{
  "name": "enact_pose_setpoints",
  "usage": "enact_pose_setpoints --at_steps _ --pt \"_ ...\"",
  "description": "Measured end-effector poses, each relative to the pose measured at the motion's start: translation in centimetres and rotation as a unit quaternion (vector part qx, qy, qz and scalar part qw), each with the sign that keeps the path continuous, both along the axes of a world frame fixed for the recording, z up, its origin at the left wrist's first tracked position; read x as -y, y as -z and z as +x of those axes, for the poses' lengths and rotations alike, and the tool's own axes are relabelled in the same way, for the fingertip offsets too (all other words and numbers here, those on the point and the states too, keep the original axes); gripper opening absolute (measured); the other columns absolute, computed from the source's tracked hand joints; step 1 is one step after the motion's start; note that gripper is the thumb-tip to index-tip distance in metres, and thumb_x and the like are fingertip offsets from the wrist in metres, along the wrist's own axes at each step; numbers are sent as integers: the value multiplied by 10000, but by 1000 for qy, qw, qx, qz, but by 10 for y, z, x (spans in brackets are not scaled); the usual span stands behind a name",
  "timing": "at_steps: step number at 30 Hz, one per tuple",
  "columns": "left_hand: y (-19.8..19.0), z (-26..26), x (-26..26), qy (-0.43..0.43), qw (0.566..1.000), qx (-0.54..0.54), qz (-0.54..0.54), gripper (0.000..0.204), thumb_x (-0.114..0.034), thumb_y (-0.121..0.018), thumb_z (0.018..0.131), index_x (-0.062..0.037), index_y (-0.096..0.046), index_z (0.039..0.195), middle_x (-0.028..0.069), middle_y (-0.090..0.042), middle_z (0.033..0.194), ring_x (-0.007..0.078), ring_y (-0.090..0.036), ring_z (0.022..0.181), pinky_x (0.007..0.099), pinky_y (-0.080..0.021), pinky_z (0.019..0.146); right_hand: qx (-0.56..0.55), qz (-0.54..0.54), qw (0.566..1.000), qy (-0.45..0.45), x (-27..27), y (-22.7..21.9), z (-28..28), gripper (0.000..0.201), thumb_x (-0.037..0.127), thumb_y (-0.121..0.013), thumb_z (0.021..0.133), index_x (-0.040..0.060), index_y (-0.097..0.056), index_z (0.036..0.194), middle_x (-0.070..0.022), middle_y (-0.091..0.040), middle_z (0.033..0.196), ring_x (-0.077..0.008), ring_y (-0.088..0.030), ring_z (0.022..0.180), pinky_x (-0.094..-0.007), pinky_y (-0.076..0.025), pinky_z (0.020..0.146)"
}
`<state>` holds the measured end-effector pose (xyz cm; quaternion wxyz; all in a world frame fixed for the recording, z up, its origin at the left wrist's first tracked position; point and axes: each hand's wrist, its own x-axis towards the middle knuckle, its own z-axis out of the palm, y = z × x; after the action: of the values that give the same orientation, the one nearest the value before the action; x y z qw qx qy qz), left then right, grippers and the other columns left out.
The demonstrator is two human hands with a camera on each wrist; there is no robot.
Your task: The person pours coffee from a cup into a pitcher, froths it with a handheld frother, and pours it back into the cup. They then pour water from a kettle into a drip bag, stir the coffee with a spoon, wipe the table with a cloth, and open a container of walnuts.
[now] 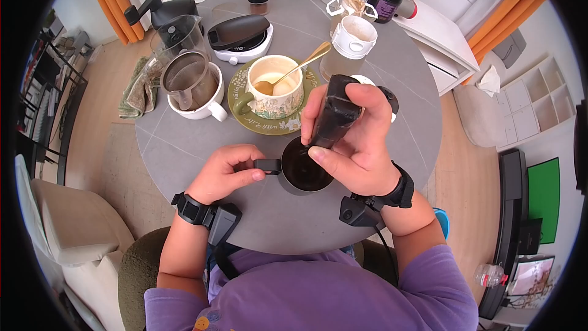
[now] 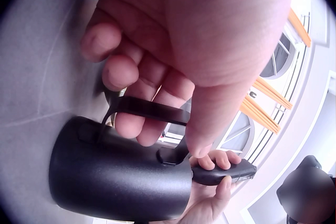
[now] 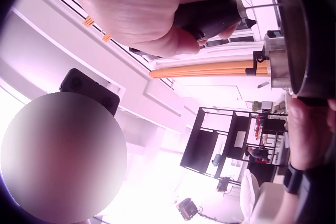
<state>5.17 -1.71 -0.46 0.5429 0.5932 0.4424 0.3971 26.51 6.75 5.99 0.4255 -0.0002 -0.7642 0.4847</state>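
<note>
My left hand (image 1: 223,175) grips the handle (image 2: 152,109) of a matte black pitcher (image 2: 121,176), fingers through the loop and thumb on top. The pitcher stands upright at the front of the round grey table (image 1: 263,220). My right hand (image 1: 361,147) holds a black handheld milk frother (image 1: 335,110) by its body, tilted over the mouth. In the right wrist view a thin metal shaft (image 3: 262,6) runs from the frother past the rim (image 3: 298,50). Inside, the pitcher looks dark; the shaft's lower end is hidden.
Behind the pitcher, a patterned cup (image 1: 275,103) with a gold spoon (image 1: 306,61) stands on a green saucer (image 1: 245,119). A white mug (image 1: 211,101) holding a dark-tinted vessel (image 1: 185,73), a glass carafe (image 1: 184,30), a scale (image 1: 245,52) and a white-topped jar (image 1: 355,37) stand further back.
</note>
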Motion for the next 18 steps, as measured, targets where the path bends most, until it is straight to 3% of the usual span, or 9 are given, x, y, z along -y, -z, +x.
enact_pose_setpoints --at_steps 18 --pt "2 0 0 0 1000 4 4 304 -240 -643 793 24 -557 916 40 -567 820 98 -579 728 210 -430 620 4 4 1000 4 0 0 0 759 -75 -552 739 271 -165 1292 -163 -417 1046 -174 -493 847 -297 -447 708"
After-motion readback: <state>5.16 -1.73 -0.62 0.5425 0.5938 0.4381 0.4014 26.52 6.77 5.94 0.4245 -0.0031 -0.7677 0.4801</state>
